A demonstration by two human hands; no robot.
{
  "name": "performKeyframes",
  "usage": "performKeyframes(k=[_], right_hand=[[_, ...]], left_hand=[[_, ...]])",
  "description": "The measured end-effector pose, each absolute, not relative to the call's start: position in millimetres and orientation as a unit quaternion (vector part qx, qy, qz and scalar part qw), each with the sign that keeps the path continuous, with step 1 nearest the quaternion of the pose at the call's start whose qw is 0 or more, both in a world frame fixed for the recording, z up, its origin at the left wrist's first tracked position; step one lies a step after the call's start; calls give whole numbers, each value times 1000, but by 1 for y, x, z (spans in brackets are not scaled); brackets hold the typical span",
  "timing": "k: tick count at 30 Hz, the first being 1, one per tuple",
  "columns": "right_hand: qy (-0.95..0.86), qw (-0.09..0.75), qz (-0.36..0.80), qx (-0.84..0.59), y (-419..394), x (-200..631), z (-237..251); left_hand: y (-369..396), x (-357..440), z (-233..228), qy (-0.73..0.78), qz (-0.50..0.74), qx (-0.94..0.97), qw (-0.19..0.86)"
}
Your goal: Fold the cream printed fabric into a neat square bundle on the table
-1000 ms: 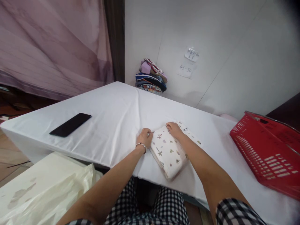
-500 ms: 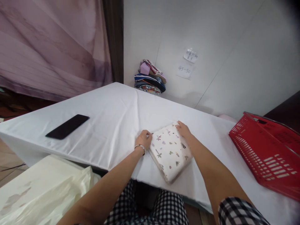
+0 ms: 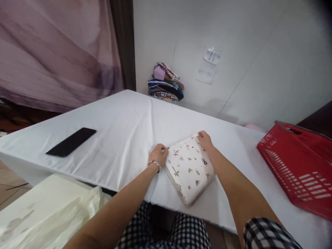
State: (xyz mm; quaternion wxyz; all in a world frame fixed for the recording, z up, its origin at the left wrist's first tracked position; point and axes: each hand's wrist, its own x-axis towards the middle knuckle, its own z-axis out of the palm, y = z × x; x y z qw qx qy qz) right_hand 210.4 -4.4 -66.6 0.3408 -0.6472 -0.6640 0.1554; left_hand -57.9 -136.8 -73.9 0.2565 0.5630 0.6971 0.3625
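Observation:
A folded white cloth (image 3: pixel 190 169) printed with small coloured figures lies on the white-covered table (image 3: pixel 124 131) in front of me. My left hand (image 3: pixel 158 154), with a bracelet on the wrist, pinches the cloth's near-left corner. My right hand (image 3: pixel 205 140) rests on the cloth's far corner, fingers curled over its edge. Both forearms reach in from the bottom of the view.
A black phone (image 3: pixel 71 141) lies on the table's left part. A red plastic basket (image 3: pixel 298 166) stands at the right edge. A stack of folded coloured clothes (image 3: pixel 166 84) sits at the far corner by the wall. A pale plastic bag (image 3: pixel 46 211) lies lower left.
My right hand has slid right along the cloth's far edge to its far corner, and the extra flap beyond it is now folded in. The left hand has stayed at its corner.

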Motion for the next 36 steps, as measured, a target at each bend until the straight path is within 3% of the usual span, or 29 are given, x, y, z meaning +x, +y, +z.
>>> performKeyframes(k=[11,15,28,36], right_hand=[[-719,285,126,-621,0,218,-54],[-679,305,121,-657,7,210,-50],[-651,225,93,-718,11,202,-63],[-741,183,-34,-645,-23,182,-57]], left_hand=[[-137,-58,-69,695,360,564,262],[-137,-58,-70,691,365,566,263],[-135,-59,-70,697,353,559,276],[-135,-59,-70,699,346,560,278]])
